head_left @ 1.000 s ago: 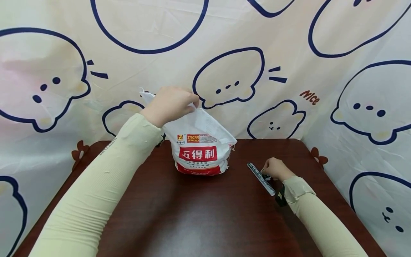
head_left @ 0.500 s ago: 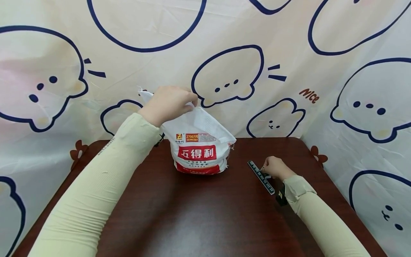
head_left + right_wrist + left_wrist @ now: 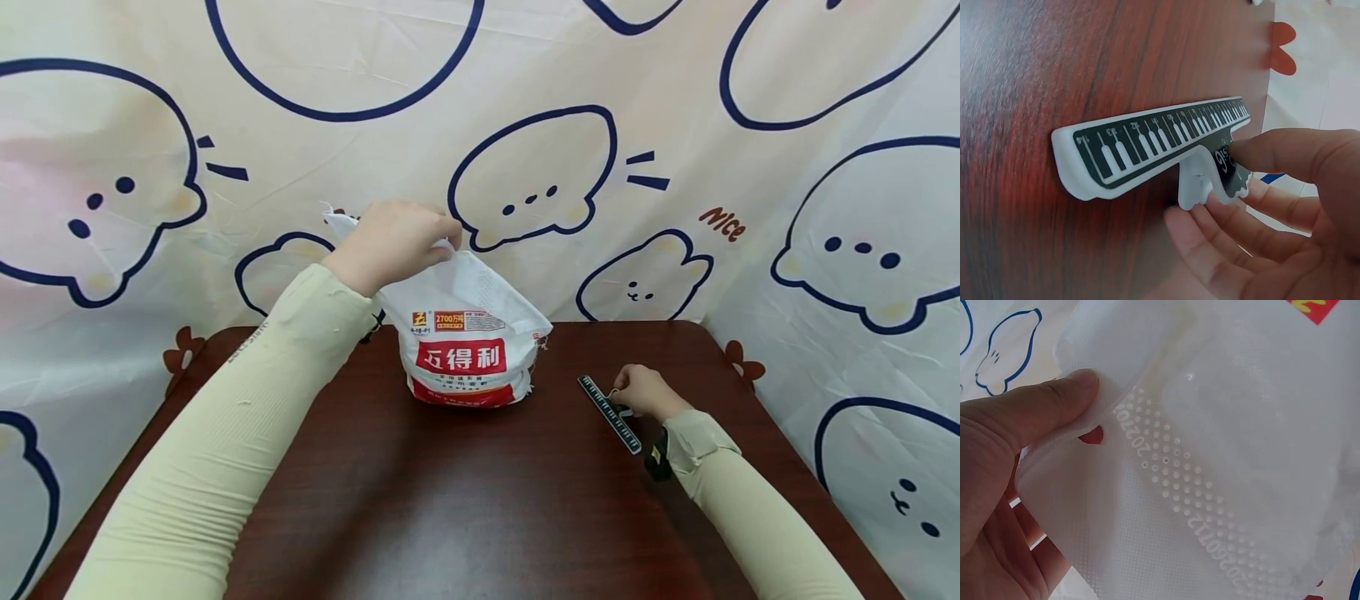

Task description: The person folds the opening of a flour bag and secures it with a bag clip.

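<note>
A white woven flour sack (image 3: 465,308) with red labels stands at the far middle of the table. My left hand (image 3: 401,242) pinches its top edge; in the left wrist view the thumb (image 3: 1066,400) presses on the folded white mouth and the other fingers lie behind it. On the right, my right hand (image 3: 645,392) holds a long clip (image 3: 1160,140) by its short handles, thumb (image 3: 1272,153) on the dark lettered handle. Its black-and-white bar carries a piano-key pattern with numbers and lies close over the table. The sack's inside is hidden.
The dark red-brown wooden table (image 3: 465,517) reaches back to a cartoon-printed cloth (image 3: 540,67), which hangs behind it and along both sides. A black wrist device (image 3: 657,458) sits at my right cuff.
The clip has turned slightly, so its dark face shows more clearly than a second ago. The left hand and the sack stay the same; the view shifts a little.
</note>
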`<action>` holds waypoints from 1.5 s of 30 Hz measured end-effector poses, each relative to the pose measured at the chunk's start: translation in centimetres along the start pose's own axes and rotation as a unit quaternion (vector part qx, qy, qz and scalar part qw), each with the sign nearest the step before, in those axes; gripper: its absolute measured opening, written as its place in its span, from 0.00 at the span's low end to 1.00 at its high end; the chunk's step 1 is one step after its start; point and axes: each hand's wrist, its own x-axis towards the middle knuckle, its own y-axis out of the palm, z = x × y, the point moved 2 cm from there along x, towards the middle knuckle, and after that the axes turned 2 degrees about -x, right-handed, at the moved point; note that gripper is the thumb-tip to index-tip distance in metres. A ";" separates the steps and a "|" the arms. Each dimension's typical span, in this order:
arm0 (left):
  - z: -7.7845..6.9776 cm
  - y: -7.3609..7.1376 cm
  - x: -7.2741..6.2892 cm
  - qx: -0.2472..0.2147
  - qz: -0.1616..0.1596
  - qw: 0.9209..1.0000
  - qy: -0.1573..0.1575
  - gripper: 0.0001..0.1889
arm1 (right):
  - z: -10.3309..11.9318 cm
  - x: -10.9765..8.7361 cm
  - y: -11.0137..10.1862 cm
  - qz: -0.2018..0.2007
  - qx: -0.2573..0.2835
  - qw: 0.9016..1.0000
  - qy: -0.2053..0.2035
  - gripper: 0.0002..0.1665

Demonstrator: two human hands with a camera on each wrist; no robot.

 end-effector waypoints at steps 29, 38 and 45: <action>0.0 -0.5 -0.1 0.001 0.004 1.000 0.003 0.10 | -0.2 -0.2 -0.4 0.035 0.068 0.997 0.005 0.13; -0.2 -0.7 0.1 0.001 0.007 1.000 0.007 0.09 | 0.1 -0.6 -0.5 0.053 0.098 0.994 -0.002 0.13; -0.5 -1.1 0.9 0.023 0.036 0.999 0.021 0.11 | 0.2 -0.6 -0.4 0.071 0.126 0.989 0.012 0.14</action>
